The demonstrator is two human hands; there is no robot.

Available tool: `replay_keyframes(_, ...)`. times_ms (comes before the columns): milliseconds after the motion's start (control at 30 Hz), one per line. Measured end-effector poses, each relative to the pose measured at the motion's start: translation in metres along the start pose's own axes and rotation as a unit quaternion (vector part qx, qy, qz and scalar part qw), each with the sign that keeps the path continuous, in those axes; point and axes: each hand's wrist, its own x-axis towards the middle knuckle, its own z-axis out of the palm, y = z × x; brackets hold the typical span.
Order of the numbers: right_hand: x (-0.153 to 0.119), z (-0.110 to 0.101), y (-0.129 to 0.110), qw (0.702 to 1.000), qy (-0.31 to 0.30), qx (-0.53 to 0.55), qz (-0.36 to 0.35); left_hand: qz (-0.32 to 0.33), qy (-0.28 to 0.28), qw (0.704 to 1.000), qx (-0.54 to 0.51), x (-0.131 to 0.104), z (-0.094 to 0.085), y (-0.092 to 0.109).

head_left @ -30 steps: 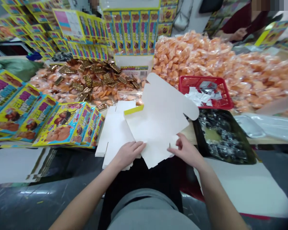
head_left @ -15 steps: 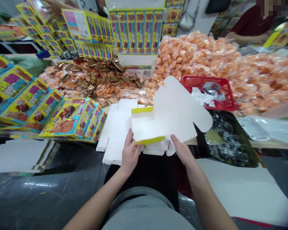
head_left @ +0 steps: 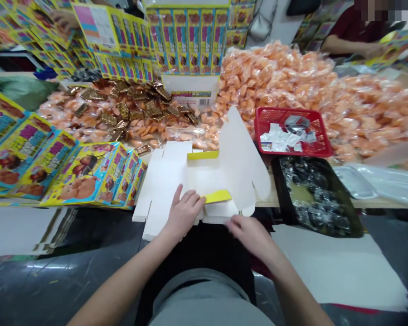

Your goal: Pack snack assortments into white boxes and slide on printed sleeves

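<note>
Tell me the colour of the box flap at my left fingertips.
The flap looks yellow, seen best in the head view.

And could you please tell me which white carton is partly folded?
The carton at the left hand: its yellow flaps are turned up, while the stacked white blanks to its left lie flat.

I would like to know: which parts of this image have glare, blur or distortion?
Head view: glare on the clear-wrapped dark packets and a bright streak on the floor; head view: the right hand slightly blurred; head view: clear plastic trays smeared toward the right edge; head view: pixel blocks at upper right.
</note>
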Motion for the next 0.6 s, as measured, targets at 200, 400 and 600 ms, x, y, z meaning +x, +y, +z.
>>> replay_keyframes(200,0.033,0.005,-0.061,0.964,0.021,-0.256,-0.065,0.029,-0.264,0.964,-0.018,0.04,-0.008,-0.013)
replay_keyframes(400,0.078,0.009,-0.046,0.938,-0.053,-0.33,-0.089,0.029,-0.321,0.946,-0.033,0.058,-0.004,-0.017)
replay_keyframes(600,0.075,-0.003,-0.031,0.926,-0.132,-0.326,-0.134,-0.003,-0.367,0.923,-0.115,0.067,-0.002,-0.004)
